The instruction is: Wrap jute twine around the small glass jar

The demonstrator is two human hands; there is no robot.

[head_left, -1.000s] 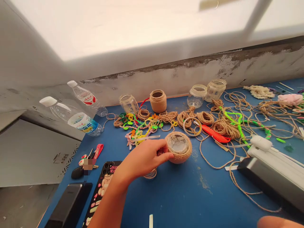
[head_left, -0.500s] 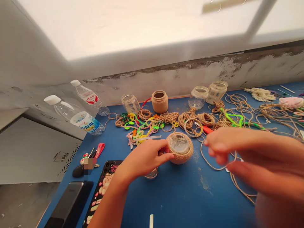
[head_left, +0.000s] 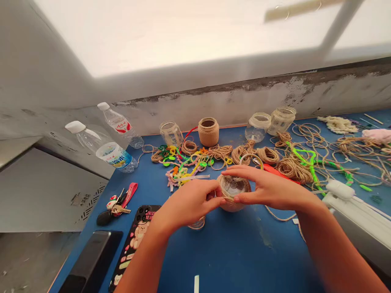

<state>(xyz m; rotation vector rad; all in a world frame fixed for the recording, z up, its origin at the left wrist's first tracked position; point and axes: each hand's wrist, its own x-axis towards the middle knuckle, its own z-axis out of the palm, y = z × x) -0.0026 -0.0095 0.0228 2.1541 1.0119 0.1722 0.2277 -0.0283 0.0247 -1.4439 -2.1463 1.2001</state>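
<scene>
A glass jar (head_left: 234, 186) wrapped in jute twine stands on the blue table with its bare glass base facing up. Thumb and fingers of my left hand (head_left: 195, 201) are closed on the jar's left side. From the right, my right hand (head_left: 269, 189) spans the jar, its fingers over the far rim and its thumb at the near edge. A strand of twine (head_left: 281, 219) trails over the table below my right wrist. Partly covered by my left hand is a small round clear item (head_left: 198, 224).
Behind lie twine coils (head_left: 267, 155), colourful pipe cleaners (head_left: 186, 165), a tape roll (head_left: 261, 162) and a red object (head_left: 282, 174). A wrapped jar (head_left: 208, 134) and glass jars (head_left: 258, 128) line the wall. Left are bottles (head_left: 114, 156), keys (head_left: 117, 209) and a phone (head_left: 134, 240).
My right hand has come in from the right and now grips the jar. My left hand stays on its left side. The view has shifted slightly, showing a white device at right.
</scene>
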